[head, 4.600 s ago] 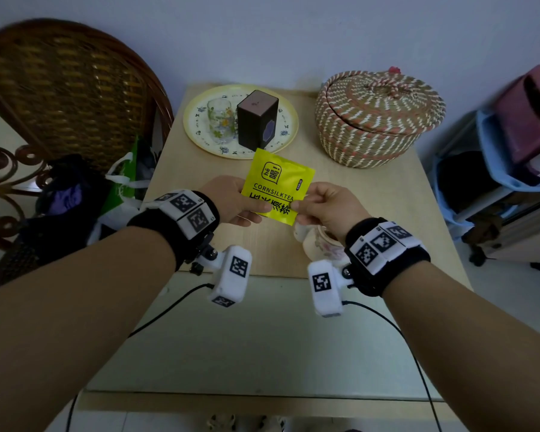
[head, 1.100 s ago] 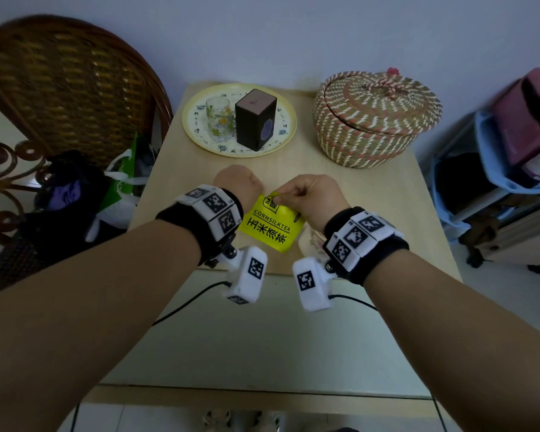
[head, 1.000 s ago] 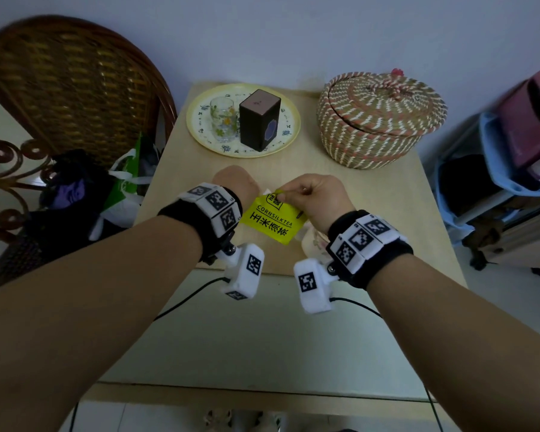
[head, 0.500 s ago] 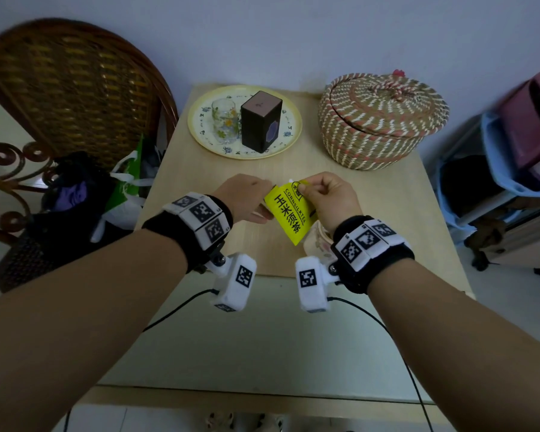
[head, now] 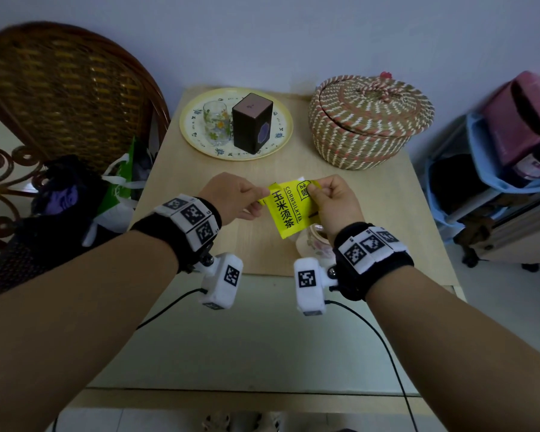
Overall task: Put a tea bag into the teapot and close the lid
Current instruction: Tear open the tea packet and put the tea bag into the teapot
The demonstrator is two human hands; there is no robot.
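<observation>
**A:** Tea bag sachet (head: 289, 210) is off the worktop (head: 387, 194), held in the air between both hands. Left hand (head: 233, 196) has its fingers (head: 258, 194) pinched on the upper left corner, right hand (head: 334, 199) pinched on the top edge by the logo. Both grips closed on the packet.

**B:** Change since a second ago?

**A:** It was squarer to the camera, hands close together over the top edge. Now it's rotated, print running down the length, lower corner pointing at the teapot (head: 314, 244). Hands have spread slightly. At 4.6 s back it was simply held flat by the two lower corners.

**B:** Torn yet?

**A:** Can't confirm. A pale sliver shows above the top edge between the hands, could be a started tear or the inner bag. Too small to tell. My read: tear in progress, not finished.

**B:** Teapot status?

**A:** Mostly hidden behind the right wrist and sachet, just below them. Floral body and part of an opening visible. Can't see a lid anywhere, so I'd guess it's already off.

**B:** Task progress?

**A:** Early. Bag not in pot, lid not closed. Tray (head: 197, 141) with glass (head: 217, 126) and dark tin (head: 252, 121), woven basket (head: 370, 120) at the far end, all well clear.
</observation>
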